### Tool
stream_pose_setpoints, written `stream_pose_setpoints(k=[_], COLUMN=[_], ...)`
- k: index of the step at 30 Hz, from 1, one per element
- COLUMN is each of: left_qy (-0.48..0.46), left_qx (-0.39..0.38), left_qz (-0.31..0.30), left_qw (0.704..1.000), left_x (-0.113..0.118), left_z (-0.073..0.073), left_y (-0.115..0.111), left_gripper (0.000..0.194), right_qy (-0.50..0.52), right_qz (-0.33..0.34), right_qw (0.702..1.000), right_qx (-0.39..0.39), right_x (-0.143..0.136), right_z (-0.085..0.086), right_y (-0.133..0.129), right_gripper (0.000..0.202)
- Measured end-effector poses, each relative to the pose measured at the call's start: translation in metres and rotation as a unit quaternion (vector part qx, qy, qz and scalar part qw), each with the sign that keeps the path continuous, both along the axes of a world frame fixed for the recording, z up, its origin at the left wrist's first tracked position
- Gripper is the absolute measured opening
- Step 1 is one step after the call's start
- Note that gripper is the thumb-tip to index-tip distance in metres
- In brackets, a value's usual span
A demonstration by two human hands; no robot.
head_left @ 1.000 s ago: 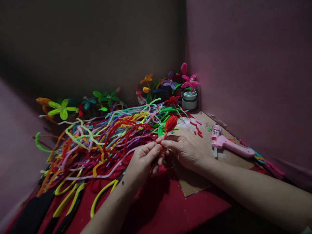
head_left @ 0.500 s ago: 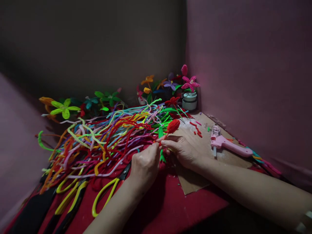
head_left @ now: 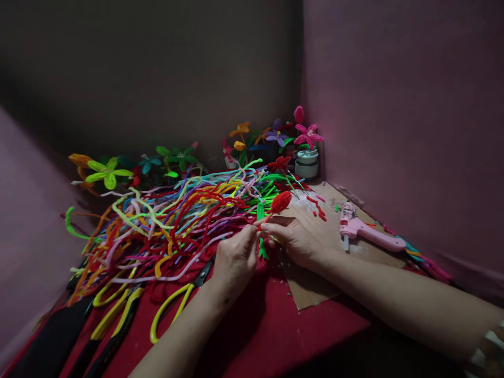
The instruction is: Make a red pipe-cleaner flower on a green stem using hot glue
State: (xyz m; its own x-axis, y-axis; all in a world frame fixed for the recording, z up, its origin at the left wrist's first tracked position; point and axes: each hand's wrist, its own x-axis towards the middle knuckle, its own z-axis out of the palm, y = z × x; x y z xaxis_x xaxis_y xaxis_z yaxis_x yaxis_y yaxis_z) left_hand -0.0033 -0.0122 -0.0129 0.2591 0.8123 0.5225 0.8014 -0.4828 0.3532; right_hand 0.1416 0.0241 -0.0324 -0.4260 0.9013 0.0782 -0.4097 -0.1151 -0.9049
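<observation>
Between my fingertips is a red pipe-cleaner flower bud (head_left: 281, 202), its head tilted up and to the right on a thin stem. My right hand (head_left: 293, 239) pinches the stem just below the bud. Close against it, my left hand (head_left: 238, 252) is closed on the lower part of the same stem, which the fingers mostly hide. A green pipe-cleaner leaf (head_left: 260, 211) shows above the fingers, and a green piece with split ends (head_left: 262, 249) shows below them. Whether these are joined to the bud I cannot tell.
A tangled heap of colored pipe cleaners (head_left: 189, 210) spreads to the left. Yellow-handled scissors (head_left: 169, 310) and pliers (head_left: 118, 315) lie in front of it. A pink glue gun (head_left: 366, 233) rests on a cardboard sheet (head_left: 311, 294). Finished flowers (head_left: 309, 135) stand along the back.
My hands stay together on the red bud's stem, with only a slight shift of the left wrist and fingers. The whole view has moved a little.
</observation>
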Motion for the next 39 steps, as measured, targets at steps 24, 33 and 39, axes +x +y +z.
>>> stream_pose_setpoints(k=[24,33,39], left_qy=[-0.329,-0.538,-0.592], left_qx=[-0.265,-0.442,-0.474], left_qz=[-0.046,-0.152,-0.209], left_qw=[0.905,0.702,0.618], left_x=[0.007,0.008,0.011], left_z=[0.014,0.012,0.006], left_y=[-0.002,-0.003,-0.004], left_gripper=[0.026,0.018,0.015], right_qy=[0.016,0.083,0.083], right_qz=[0.052,0.082,0.080], right_qw=[0.997,0.993,0.992], right_qx=[0.055,0.008,0.048], right_x=[0.004,0.004,0.004], right_z=[0.008,0.001,0.001], right_y=[0.004,0.007,0.006], right_gripper=[0.019,0.019,0.014])
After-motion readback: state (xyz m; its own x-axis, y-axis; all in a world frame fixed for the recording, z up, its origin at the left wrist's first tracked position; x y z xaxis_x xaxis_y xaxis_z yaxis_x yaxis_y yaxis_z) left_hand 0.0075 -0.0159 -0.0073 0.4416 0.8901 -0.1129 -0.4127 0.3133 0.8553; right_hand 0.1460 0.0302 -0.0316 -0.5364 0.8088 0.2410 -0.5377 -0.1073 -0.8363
